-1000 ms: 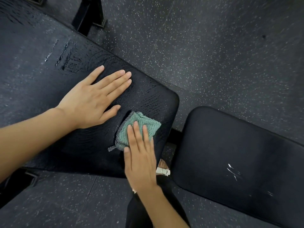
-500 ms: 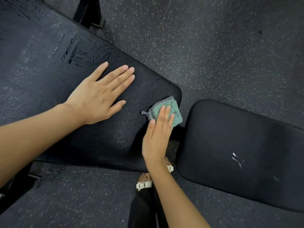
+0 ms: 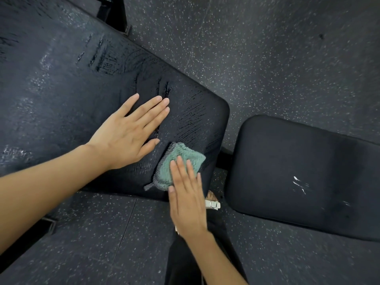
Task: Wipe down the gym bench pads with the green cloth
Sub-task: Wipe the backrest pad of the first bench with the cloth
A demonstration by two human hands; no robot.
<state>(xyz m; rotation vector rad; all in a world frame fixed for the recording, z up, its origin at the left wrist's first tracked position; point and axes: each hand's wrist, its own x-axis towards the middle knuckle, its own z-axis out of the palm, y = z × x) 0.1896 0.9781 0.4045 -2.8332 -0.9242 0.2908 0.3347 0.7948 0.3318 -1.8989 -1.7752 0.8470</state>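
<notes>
The long black back pad (image 3: pixel 61 89) runs from the upper left to the middle, its surface cracked and worn with damp streaks. My left hand (image 3: pixel 131 132) lies flat on it, fingers straight and together. A folded green cloth (image 3: pixel 176 163) with a grey edge sits near the pad's lower right corner. My right hand (image 3: pixel 187 194) presses it down with straight fingers that cover its lower half. To the right, across a narrow gap, lies the smaller black seat pad (image 3: pixel 298 171) with a few white marks.
Speckled dark rubber floor (image 3: pixel 267 58) surrounds the bench. A black frame leg (image 3: pixel 115 15) stands at the top behind the back pad, and a frame bar (image 3: pixel 224 159) bridges the gap between pads. My foot in a white sandal (image 3: pixel 212 202) and dark trouser leg are below the cloth.
My right hand has slid the cloth from the pad's far right corner back down toward its near edge. My left hand stayed flat on the pad.
</notes>
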